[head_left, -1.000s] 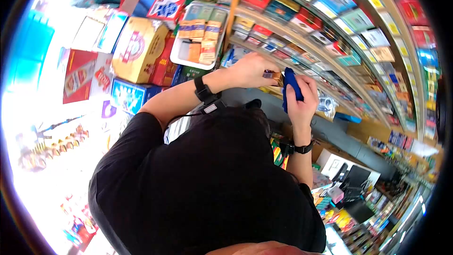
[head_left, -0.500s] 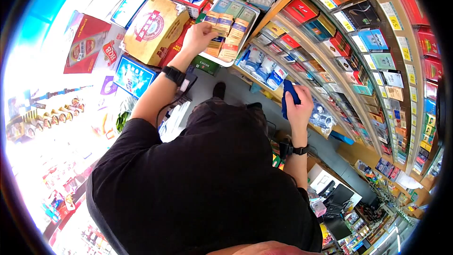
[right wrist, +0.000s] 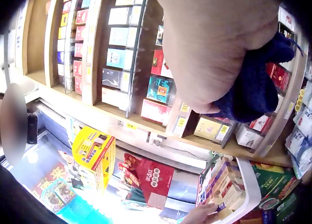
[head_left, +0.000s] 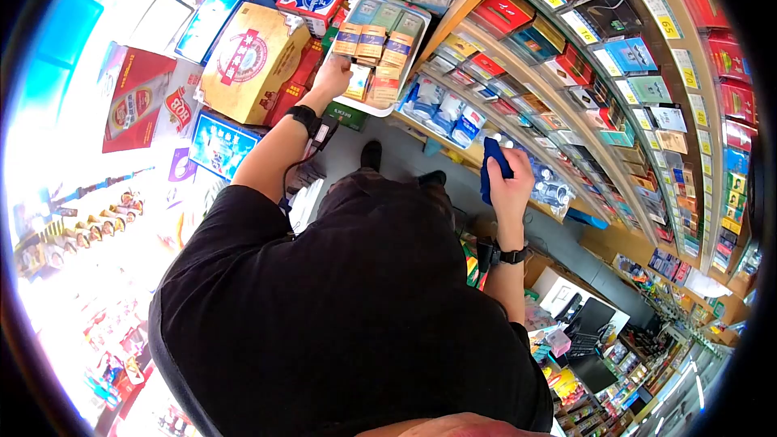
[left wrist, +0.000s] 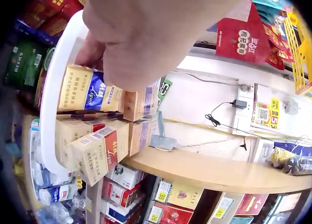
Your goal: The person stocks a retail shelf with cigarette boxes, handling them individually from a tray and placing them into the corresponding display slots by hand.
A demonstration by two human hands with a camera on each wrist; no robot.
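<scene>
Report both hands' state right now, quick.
Left hand: on the packs in the white tray; grip cannot be told.
Right hand: closed, holding the blue cloth.

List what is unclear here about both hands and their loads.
Left hand: whether it grips a pack in the white tray; left wrist view, the palm covers the fingertips; head view, too small.
Blue cloth: partly covered by the right hand, right wrist view.
White tray: one end cut off by the right wrist view's bottom edge.
</scene>
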